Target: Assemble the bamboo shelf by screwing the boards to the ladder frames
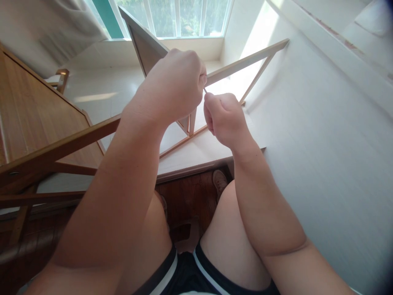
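My left hand [181, 84] is closed in a fist in the upper middle of the head view, thumb side toward the right. Just below and to its right is my right hand [225, 116], its fingers also curled shut. A short, thin, dark strip [205, 90] shows in the small gap between the two fists. Both hands seem to grip it, but it is too small to name. Right behind the hands runs a long wooden bar [245, 61], part of a wooden frame. A flat grey panel [144, 39] leans behind my left hand, which partly covers it.
On the left stands a wooden board [39, 110] with wooden rails [70, 137]. A white wall [325, 143] closes off the right side. Ahead are a window [184, 16] and a curtain [52, 28]. A dark ledge [190, 170] crosses above the brown floor [187, 196].
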Motion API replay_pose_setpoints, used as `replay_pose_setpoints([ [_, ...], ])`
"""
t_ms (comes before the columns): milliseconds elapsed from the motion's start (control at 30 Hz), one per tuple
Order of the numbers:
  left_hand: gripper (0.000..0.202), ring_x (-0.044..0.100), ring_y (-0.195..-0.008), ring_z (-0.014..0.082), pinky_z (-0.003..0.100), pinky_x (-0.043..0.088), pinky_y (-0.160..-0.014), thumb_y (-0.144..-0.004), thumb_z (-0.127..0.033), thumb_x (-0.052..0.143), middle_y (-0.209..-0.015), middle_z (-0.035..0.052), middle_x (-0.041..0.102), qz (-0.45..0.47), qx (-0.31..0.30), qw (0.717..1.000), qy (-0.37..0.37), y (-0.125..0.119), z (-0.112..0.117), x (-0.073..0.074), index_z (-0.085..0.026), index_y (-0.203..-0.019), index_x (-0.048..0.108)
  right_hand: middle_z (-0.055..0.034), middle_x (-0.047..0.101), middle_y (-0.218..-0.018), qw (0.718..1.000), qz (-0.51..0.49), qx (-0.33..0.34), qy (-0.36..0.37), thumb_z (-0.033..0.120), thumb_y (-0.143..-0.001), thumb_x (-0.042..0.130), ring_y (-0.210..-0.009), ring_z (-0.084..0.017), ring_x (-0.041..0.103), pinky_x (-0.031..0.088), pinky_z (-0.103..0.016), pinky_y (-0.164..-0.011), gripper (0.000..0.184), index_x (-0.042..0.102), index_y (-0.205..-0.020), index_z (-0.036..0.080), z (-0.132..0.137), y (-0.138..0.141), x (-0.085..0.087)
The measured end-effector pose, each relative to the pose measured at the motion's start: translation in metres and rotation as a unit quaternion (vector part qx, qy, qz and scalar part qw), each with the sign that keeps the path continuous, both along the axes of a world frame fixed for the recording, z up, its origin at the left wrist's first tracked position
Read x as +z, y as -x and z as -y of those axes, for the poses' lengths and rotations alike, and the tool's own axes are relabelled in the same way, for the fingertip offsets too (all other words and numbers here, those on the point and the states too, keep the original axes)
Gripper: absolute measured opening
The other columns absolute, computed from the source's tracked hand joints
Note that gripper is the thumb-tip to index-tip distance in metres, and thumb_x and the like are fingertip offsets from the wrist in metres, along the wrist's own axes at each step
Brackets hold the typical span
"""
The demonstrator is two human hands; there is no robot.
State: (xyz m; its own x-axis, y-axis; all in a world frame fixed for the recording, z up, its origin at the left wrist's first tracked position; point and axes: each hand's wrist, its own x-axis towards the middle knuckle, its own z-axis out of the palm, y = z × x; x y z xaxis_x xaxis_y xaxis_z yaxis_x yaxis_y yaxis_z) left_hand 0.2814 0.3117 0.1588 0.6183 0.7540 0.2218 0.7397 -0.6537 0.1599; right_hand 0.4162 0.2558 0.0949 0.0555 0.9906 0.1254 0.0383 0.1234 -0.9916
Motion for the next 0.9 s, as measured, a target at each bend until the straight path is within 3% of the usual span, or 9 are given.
replay_pose_setpoints([
  [167,0.027,0.030,-0.062,0.0199,0.037,0.023,-0.062,-0.088,-0.029,0.041,-0.065,0.0063,0.045,0.011,-0.013,1.000,0.016,0.002,-0.001,0.001,-0.025,-0.061,0.040,0.0040,0.026,-0.052,0.999,0.004,-0.008,0.039,0.028,-0.097,0.057,-0.053,-0.012,0.039,0.030,-0.026,-0.049,0.042,0.037,-0.060,0.023,-0.001,-0.002,0.002],
  [400,0.031,0.025,-0.059,0.0175,0.037,0.022,-0.062,-0.090,-0.025,0.040,-0.063,0.0041,0.039,0.016,-0.011,1.000,-0.004,0.000,-0.002,-0.002,-0.023,-0.060,0.032,0.0054,0.033,-0.049,0.996,-0.040,0.026,0.080,0.029,-0.096,0.058,-0.046,-0.011,0.035,0.030,-0.025,-0.044,0.040,0.037,-0.062,0.024,-0.001,-0.011,0.008],
  [567,0.027,0.036,-0.058,0.0206,0.037,0.025,-0.062,-0.087,-0.023,0.039,-0.061,0.0050,0.039,0.011,0.008,1.000,-0.010,-0.002,-0.002,-0.004,-0.025,-0.061,0.044,0.0069,0.027,-0.049,0.988,-0.128,0.018,0.088,0.030,-0.094,0.057,-0.039,-0.008,0.026,0.026,-0.025,-0.038,0.044,0.032,-0.058,0.024,-0.001,0.000,0.012],
  [733,0.030,0.047,-0.066,0.0267,0.039,0.026,-0.063,-0.087,-0.029,0.037,-0.065,0.0093,0.053,0.003,0.002,1.000,-0.002,0.000,-0.003,-0.003,-0.029,-0.066,0.058,0.0083,0.019,-0.050,0.964,-0.243,0.031,0.105,0.031,-0.095,0.056,-0.037,-0.007,0.023,0.027,-0.023,-0.036,0.048,0.024,-0.059,0.025,0.001,0.009,0.011],
  [900,0.029,0.049,-0.066,0.0272,0.040,0.026,-0.064,-0.086,-0.030,0.039,-0.063,0.0099,0.054,0.007,0.000,1.000,-0.004,-0.001,-0.003,-0.004,-0.027,-0.066,0.059,0.0090,0.018,-0.045,0.946,-0.299,0.051,0.117,0.034,-0.098,0.049,-0.035,-0.009,0.022,0.023,-0.022,-0.034,0.048,0.022,-0.059,0.026,0.002,0.013,0.008],
])
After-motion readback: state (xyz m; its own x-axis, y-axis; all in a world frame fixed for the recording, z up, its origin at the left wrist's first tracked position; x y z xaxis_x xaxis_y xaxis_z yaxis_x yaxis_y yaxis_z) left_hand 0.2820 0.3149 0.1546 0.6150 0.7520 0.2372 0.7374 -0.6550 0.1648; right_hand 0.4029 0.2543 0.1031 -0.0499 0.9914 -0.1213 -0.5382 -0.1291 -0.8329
